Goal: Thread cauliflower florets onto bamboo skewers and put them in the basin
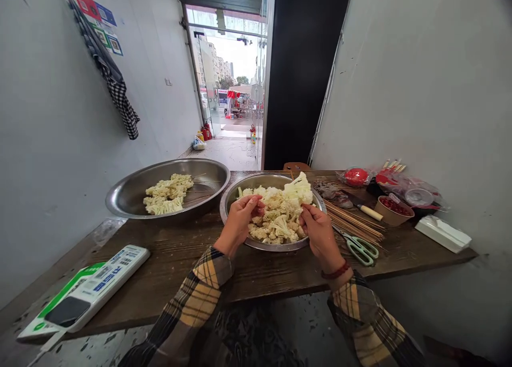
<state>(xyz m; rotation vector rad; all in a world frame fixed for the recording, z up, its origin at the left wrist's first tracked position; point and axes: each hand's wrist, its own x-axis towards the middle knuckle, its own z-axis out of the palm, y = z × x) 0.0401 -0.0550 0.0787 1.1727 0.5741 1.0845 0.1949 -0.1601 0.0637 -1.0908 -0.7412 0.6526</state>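
Observation:
Over a steel bowl (276,247) heaped with cauliflower florets (280,225), both my hands are raised. My left hand (240,217) is closed, thumb and fingers pinched together at the bowl's left side. What it holds, if anything, is too small to make out. On the right, my right hand (318,228) pinches the lower edge of a large pale cauliflower floret (299,190). A thin stick tip shows just behind that floret. Further left, a wide steel basin (168,216) holds skewered cauliflower (168,193), with thin sticks lying beside it.
Right of the bowl lie bamboo skewers (356,223), green-handled scissors (362,249), a knife (370,212), a tub of red food (395,209) and a white tissue pack (443,232). A white device (108,281) with a phone-like dark panel stands at the table's left front.

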